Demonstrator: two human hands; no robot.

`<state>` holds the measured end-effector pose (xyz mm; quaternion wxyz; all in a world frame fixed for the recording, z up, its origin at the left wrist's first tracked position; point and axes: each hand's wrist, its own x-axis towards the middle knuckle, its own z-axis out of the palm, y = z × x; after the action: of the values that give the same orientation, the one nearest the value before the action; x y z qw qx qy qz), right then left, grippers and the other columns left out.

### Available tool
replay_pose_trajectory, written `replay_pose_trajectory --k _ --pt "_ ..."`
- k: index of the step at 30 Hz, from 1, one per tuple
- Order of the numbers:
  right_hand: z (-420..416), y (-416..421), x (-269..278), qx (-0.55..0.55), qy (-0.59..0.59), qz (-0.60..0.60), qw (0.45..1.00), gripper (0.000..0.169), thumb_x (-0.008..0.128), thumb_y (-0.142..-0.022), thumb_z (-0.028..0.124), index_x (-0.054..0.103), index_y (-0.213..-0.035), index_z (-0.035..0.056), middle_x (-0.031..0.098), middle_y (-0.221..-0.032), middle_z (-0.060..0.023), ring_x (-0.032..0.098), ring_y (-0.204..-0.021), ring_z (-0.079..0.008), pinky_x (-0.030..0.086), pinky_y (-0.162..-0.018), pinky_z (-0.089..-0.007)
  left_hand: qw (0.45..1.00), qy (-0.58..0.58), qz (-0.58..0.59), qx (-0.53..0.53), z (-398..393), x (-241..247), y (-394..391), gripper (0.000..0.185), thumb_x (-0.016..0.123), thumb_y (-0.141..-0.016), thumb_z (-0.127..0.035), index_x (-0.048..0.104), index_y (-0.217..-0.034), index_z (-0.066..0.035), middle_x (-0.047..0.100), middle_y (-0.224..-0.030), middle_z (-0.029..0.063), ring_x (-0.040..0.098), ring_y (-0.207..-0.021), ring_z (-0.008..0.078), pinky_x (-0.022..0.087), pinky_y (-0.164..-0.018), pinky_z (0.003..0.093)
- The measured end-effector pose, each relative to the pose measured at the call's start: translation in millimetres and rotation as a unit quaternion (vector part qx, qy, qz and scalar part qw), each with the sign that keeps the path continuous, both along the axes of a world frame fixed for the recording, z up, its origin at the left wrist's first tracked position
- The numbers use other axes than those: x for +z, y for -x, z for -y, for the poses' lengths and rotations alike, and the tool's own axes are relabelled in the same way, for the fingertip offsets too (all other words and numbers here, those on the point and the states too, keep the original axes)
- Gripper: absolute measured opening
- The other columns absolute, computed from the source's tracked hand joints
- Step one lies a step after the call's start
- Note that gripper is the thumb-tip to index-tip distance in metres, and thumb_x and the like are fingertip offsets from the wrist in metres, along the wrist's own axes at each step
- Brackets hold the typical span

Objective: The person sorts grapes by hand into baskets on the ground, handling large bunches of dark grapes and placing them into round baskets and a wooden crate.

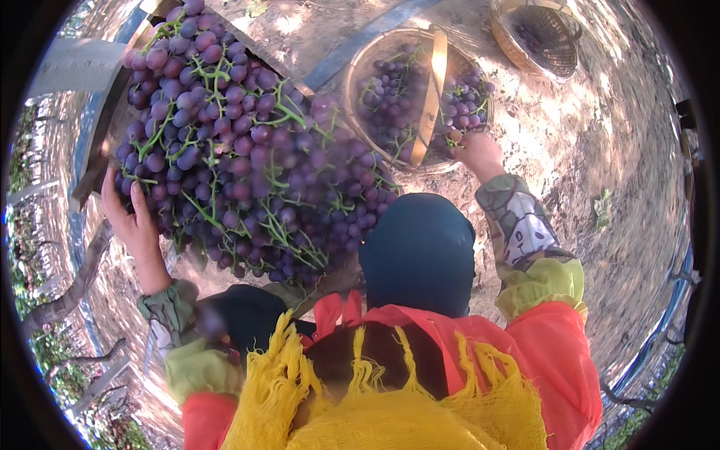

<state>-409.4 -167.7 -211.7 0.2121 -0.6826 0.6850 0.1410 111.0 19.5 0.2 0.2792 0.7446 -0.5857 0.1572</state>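
Observation:
A large heap of purple grapes with green stems [242, 152] lies before me, over a wooden-edged crate or tray [93, 183]. My left hand [130, 222] rests against the heap's left side, thumb and fingers apart, with nothing seen gripped. Beyond the heap, to the right, stands a round woven basket [353, 107] with a flat arched handle [432, 95]. Several grape bunches [388, 101] lie inside. My right hand [481, 153] is at the basket's near right rim, its fingertips closed at a bunch of grapes [462, 115]. Part of those fingers is hidden.
A second woven basket [534, 39] with a few dark grapes stands on the ground at the far right. My knees [416, 253] are close to the heap. A pale beam [79, 66] is at the left, with a bare branch [73, 292] below it.

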Motion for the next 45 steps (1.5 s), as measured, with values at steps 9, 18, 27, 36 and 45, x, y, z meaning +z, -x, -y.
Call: replay_pose_trajectory --k 9,18,27,36,45 --pt "-8.8 -14.9 -36.9 0.103 0.010 -0.149 0.983 0.036 0.056 -0.085 0.015 0.056 -0.119 0.0261 0.061 -0.107 -0.0097 0.062 -0.099 -0.0296 0.052 -0.077 -0.0405 0.999 0.011 -0.001 -0.038 -1.9 6.5 -4.6 0.039 0.056 -0.093 -0.019 0.051 -0.126 0.001 0.052 -0.126 0.0187 0.049 -0.119 0.0315 0.034 -0.103 0.0384" --pt "1.2 -5.2 41.4 0.067 0.196 0.001 0.978 0.025 0.051 -0.090 0.021 0.061 -0.113 0.0215 0.060 -0.105 -0.0122 0.059 -0.100 -0.0312 0.049 -0.083 -0.0425 0.998 0.019 0.041 -0.041 -6.2 7.2 -8.8 0.039 0.059 -0.090 -0.021 0.054 -0.124 -0.002 0.056 -0.121 0.0166 0.052 -0.113 0.0320 0.038 -0.098 0.0387" --pt "18.7 7.2 160.5 0.094 0.260 0.011 0.961 0.029 0.046 -0.093 0.028 0.060 -0.099 0.0041 0.062 -0.098 -0.0207 0.061 -0.091 -0.0376 0.049 -0.078 -0.0466 0.996 0.052 0.062 -0.024 5.3 8.9 -8.9 0.045 0.063 -0.086 -0.029 0.055 -0.124 -0.006 0.057 -0.121 0.0146 0.052 -0.111 0.0323 0.038 -0.096 0.0393" --pt "-12.9 -27.3 343.5 0.216 0.320 0.205 0.900 0.019 0.052 -0.093 0.017 0.060 -0.095 0.0005 0.062 -0.080 -0.0116 0.060 -0.070 -0.0243 0.047 -0.063 -0.0330 0.998 0.052 0.046 -0.005 2.3 5.5 -17.7 0.041 0.070 -0.075 -0.031 0.064 -0.107 -0.006 0.064 -0.107 0.0126 0.058 -0.098 0.0334 0.044 -0.084 0.0414" --pt "4.6 -196.7 458.1 0.165 0.220 0.497 0.823 0.024 0.055 -0.094 0.027 0.065 -0.102 0.0062 0.045 -0.069 0.0084 0.042 -0.064 -0.0007 0.036 -0.061 -0.0164 0.997 0.071 -0.010 0.000 -23.9 2.4 -27.9 0.040 0.073 -0.070 -0.032 0.063 -0.100 -0.008 0.063 -0.097 0.0097 0.057 -0.093 0.0318 0.043 -0.086 0.0418"
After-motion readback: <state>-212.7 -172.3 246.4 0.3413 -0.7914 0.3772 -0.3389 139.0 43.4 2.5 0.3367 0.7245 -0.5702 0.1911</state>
